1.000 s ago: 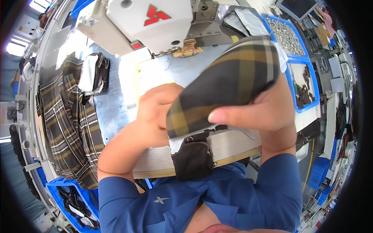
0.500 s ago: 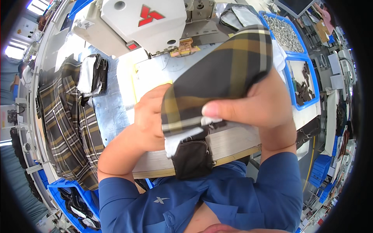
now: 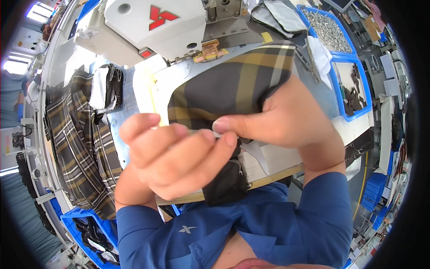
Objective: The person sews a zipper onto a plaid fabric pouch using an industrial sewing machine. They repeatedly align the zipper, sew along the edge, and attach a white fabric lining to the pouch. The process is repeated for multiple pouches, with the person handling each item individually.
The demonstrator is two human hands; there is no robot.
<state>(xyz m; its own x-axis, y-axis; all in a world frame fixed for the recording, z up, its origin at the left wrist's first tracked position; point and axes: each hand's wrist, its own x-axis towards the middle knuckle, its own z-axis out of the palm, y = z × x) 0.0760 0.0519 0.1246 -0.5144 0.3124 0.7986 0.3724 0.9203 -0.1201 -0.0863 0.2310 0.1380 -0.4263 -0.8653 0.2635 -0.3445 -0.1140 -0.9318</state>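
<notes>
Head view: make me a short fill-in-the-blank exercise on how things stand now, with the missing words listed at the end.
1. The right hand grips the plaid piece, and its only digit plainly in view is the ____.
2. The larger pile of plaid fabric lies on the person's ____ side.
3. The emblem on the white machine is coloured ____.
4. The tray of shiny metal pieces has a ____ rim.

Missing words: thumb; left; red; blue.

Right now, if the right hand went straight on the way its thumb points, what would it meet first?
Most likely the left hand: the right hand's thumb points left, with the left fingertips close by its tip. They may already touch; one view leaves depth unclear.
</notes>
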